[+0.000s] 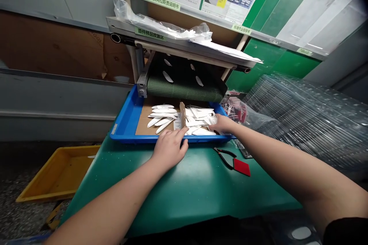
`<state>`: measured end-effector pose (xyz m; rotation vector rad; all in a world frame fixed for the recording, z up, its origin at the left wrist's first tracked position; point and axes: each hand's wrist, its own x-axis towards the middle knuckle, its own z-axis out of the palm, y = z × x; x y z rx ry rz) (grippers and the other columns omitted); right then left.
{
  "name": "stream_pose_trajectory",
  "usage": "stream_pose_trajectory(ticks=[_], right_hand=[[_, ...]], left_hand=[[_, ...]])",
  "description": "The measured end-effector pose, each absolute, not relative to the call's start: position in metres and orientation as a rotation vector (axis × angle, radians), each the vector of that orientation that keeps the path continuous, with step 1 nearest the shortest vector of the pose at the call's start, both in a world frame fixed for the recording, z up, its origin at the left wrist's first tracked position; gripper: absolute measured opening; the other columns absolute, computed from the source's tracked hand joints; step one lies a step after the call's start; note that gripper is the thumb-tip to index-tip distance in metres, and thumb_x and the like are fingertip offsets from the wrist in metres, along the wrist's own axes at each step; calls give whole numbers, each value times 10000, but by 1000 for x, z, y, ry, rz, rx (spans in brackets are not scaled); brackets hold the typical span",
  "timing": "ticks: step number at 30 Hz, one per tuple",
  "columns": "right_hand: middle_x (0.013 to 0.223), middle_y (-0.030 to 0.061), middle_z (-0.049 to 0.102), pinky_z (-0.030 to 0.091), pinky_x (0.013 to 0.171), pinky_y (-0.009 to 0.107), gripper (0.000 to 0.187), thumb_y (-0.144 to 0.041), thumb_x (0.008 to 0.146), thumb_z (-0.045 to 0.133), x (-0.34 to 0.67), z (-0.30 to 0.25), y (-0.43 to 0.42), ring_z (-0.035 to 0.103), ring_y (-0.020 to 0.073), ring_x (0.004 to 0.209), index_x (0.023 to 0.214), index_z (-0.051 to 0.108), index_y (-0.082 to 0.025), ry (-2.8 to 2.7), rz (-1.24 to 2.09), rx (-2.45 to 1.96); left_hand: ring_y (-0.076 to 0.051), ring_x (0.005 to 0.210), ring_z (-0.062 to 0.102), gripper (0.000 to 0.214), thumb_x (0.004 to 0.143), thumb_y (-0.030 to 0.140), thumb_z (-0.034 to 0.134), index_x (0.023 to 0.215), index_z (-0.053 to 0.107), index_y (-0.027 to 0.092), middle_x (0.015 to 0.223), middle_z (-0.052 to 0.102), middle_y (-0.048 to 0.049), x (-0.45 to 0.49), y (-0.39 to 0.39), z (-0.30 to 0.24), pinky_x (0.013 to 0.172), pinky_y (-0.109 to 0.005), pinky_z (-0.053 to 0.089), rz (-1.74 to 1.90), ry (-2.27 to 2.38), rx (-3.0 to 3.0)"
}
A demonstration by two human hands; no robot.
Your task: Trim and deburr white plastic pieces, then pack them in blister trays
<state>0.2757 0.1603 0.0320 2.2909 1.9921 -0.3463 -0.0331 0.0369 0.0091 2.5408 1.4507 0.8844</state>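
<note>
A blue tray (178,138) lined with cardboard holds many flat white oval plastic pieces, split by an upright cardboard divider (182,114). The left group of white pieces (163,111) lies loosely fanned. The right group (198,116) is heaped more densely. My left hand (169,146) lies over the tray's front rim, fingers stretched toward the divider and a small printed label (177,122). At the tray's right end, my right hand (222,124) has thumb and fingers around white pieces at the edge of the heap; its fingertips are partly hidden.
A green conveyor belt (184,89) carrying several white pieces ends above the tray. Pliers (230,160) with a red patch lie on the green table (201,187). Stacked clear plastic trays (304,118) and a bag of parts (238,111) stand right; a yellow bin (57,176) is lower left.
</note>
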Motion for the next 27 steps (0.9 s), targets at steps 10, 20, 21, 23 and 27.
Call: stream_pose_trajectory(ticks=[10,20,21,23,27], right_hand=[[1117,85,712,593,838,384,415,-469,1037,661,280,52,159,696,212,941,1315,634,-162,1990,-142,2342],[1207,101,702,583,915,431,389,-457,1015,695,259,84,167,688,241,1047,1275,657,-169,2011,30,2111],[1175,90,709,590,910,428,369,-463,1014,706,260,84,169,693,229,1019,1234,679,-167,1977,6,2088],[1132,80,720,597,896,418,349,-468,1009,719,262,84,171,700,217,983,1183,702,-165,1939,-22,2054],[1175,130,731,587,868,418,472,-443,1004,687,260,86,171,713,269,1022,1379,625,-164,2043,66,2051]], left_hand=[[-306,1062,746,472,1007,245,576,1472,631,189,1111,820,-85,-34,36,7,1060,-497,523,931,1442,2525],[-299,1102,749,483,1005,239,592,1486,619,212,1185,818,-73,-35,37,5,1059,-485,508,937,1418,2547],[-300,1109,748,480,1007,242,590,1485,618,213,1193,817,-71,-35,37,5,1056,-487,506,939,1416,2544],[-300,1119,746,475,1012,247,582,1485,615,213,1210,814,-70,-35,37,4,1051,-490,504,941,1409,2538],[-287,1111,751,478,1013,242,578,1489,611,218,1211,814,-68,-35,38,3,1047,-481,500,942,1391,2533]])
